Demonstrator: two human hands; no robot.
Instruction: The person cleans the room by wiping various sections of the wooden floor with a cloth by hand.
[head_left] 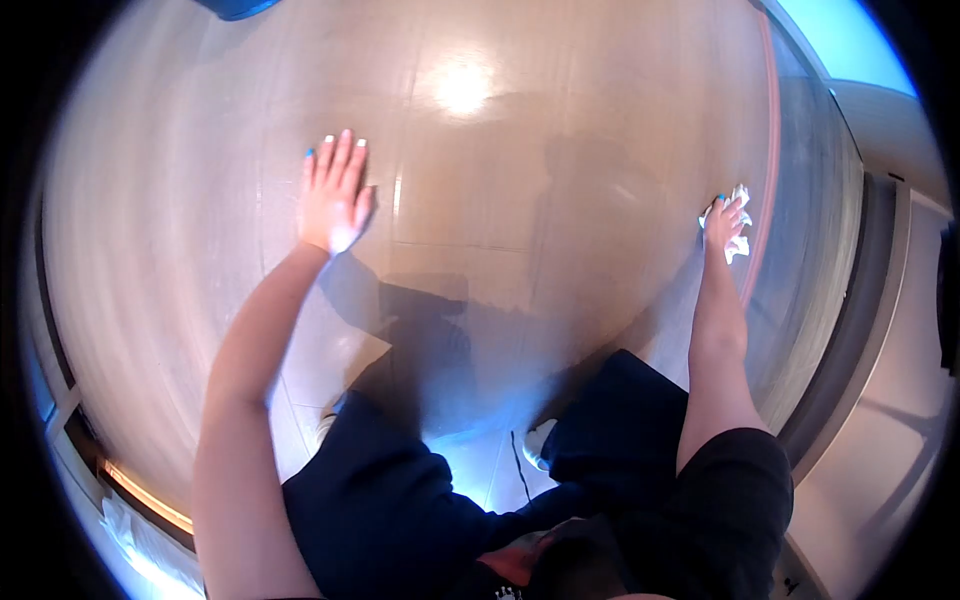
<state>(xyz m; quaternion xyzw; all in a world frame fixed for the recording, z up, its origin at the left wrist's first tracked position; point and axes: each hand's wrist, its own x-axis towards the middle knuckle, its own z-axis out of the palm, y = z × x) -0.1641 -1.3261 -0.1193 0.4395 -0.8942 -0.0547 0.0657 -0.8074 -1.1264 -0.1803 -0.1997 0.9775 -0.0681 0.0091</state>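
My left hand (336,205) lies flat on the glossy beige floor (520,130), fingers stretched out and holding nothing. Far to the right, my right hand (720,222) presses on a crumpled white tissue (738,246), whose edges stick out around the fingers. The tissue rests on the floor just beside a long pinkish strip (770,150). How firmly the fingers grip it is partly hidden by the hand.
My bent legs in dark trousers (400,480) fill the lower middle. A thin dark cord (520,465) lies between my feet. At the top left is part of a blue object (238,8). White crumpled material (150,550) shows at the lower left; a dark-based wall (860,330) curves along the right.
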